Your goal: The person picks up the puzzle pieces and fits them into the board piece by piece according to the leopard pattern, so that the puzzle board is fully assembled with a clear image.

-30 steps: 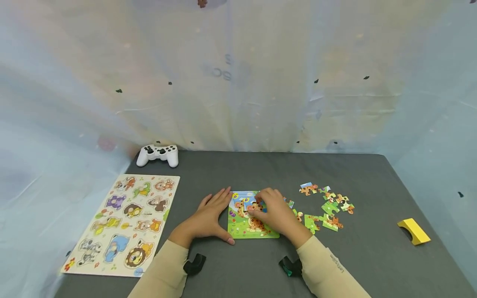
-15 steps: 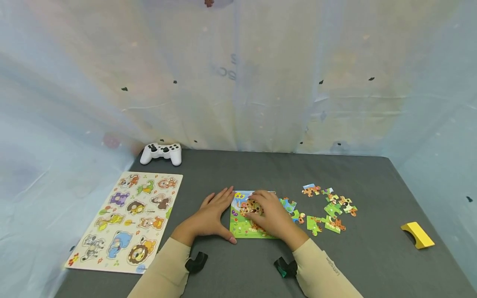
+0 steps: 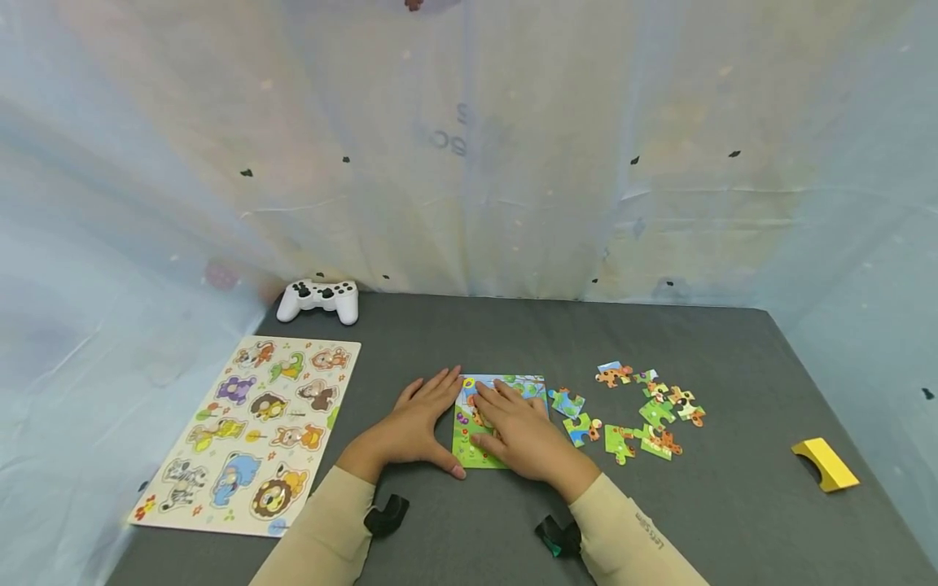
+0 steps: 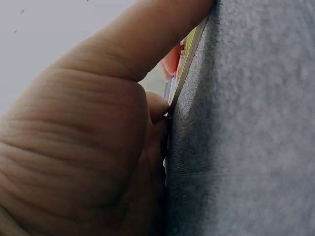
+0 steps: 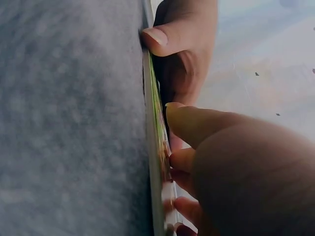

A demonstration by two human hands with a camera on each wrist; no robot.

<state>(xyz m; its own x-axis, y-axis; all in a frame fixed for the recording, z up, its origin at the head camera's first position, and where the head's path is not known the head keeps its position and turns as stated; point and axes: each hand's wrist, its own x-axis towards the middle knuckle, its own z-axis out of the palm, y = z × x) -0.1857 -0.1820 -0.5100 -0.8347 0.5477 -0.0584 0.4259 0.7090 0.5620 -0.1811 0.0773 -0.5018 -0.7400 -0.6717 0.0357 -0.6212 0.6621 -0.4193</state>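
Observation:
A small jigsaw puzzle board (image 3: 466, 446) with a bright green and blue cartoon picture lies flat on the dark grey table. My left hand (image 3: 406, 427) rests along its left side, fingers stretched toward the far corner and thumb at the near corner. In the left wrist view, the thumb (image 4: 142, 39) lies against the board's edge. Over the middle of the picture, my right hand (image 3: 523, 435) lies with fingers extended, hiding much of it. The right wrist view shows those fingertips (image 5: 182, 160) touching the picture surface.
Loose jigsaw pieces (image 3: 581, 429) lie right of the board, with several more (image 3: 655, 413) farther right. A large animal puzzle board (image 3: 293, 423) lies at left, a white game controller (image 3: 318, 301) behind it. A yellow arch block (image 3: 824, 464) sits at far right.
My right hand held a jigsaw piece over the board a second ago. The piece was set down on the picture, and the fingers have spread and moved slightly left. My left hand stays put.

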